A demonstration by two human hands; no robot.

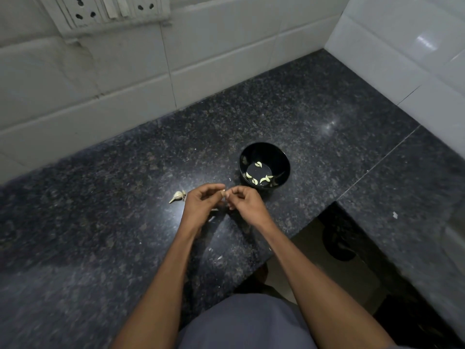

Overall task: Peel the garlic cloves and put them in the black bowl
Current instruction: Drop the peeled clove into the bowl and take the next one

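Note:
A black bowl point(264, 165) stands on the dark granite counter point(125, 210), with several peeled pale garlic cloves point(260, 178) lying in its bottom. Just in front of the bowl, my left hand point(201, 205) and my right hand point(245, 201) meet above the counter. Together their fingertips pinch one small garlic clove point(223, 192), mostly hidden by the fingers. An unpeeled piece of garlic point(178, 196) lies on the counter just left of my left hand.
Bits of pale garlic skin point(212, 217) lie on the counter under and in front of my hands. White tiled walls rise behind and to the right, with a socket panel point(105, 11) at the top left. The counter's front edge drops off at the lower right.

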